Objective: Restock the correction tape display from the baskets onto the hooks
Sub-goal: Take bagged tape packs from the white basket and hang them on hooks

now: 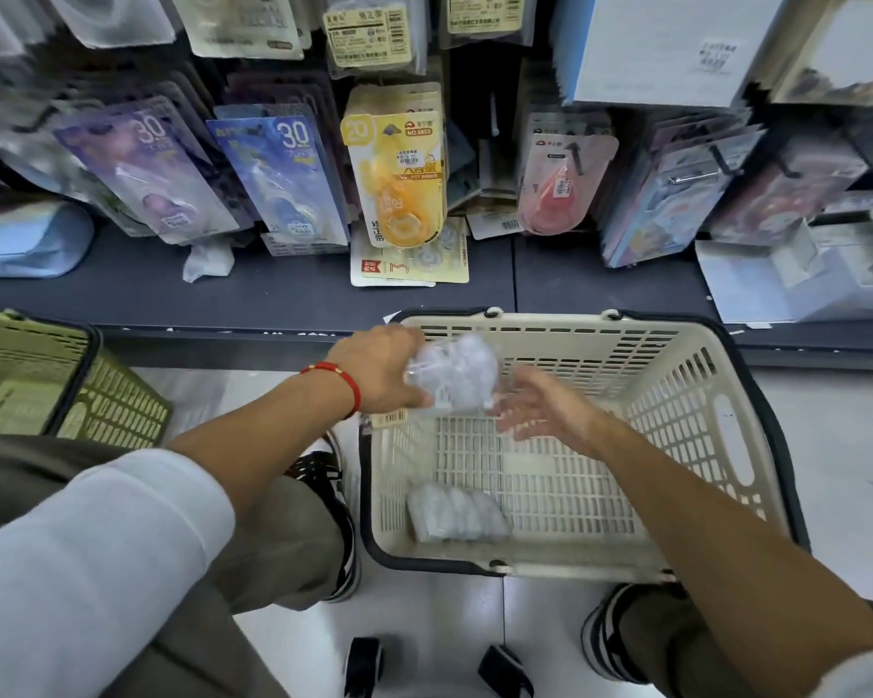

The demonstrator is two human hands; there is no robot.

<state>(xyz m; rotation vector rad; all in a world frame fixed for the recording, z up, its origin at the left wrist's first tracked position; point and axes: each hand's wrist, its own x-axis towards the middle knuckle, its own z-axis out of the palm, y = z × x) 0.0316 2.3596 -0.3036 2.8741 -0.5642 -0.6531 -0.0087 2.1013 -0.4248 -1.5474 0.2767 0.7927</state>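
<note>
A clear plastic bundle of correction tapes (452, 372) sits in the left hand (379, 370), whose fingers curl around its left side and hold it above the far left corner of the cream basket (676, 395). The bundle is blurred, so the number of tapes inside cannot be told. The right hand (540, 408) hovers just right of and below that bundle with its fingers spread and relaxed, holding nothing; whether the fingertips touch the wrap cannot be told. A red cord bracelet (344, 382) circles the left wrist, and a white sleeve (87, 556) covers the left upper arm.

Below both hands, on the gridded plastic floor of the basket, lies a second wrapped bundle (457, 513), ribbed and pale, near the left wall. The basket is slotted plastic with a dark rim and stands on the pale tiled floor. Well left of the left hand stands a second basket, olive green (97, 395), of the same slotted build.

Beyond the fingers, a dark shelf (283, 289) carries flat carded packs. Above it hang blister packs in rows: two violet-blue ones marked 30 (278, 178), one yellow pack marked 20 (399, 178), and one pink pack (560, 186) to the right.
</note>
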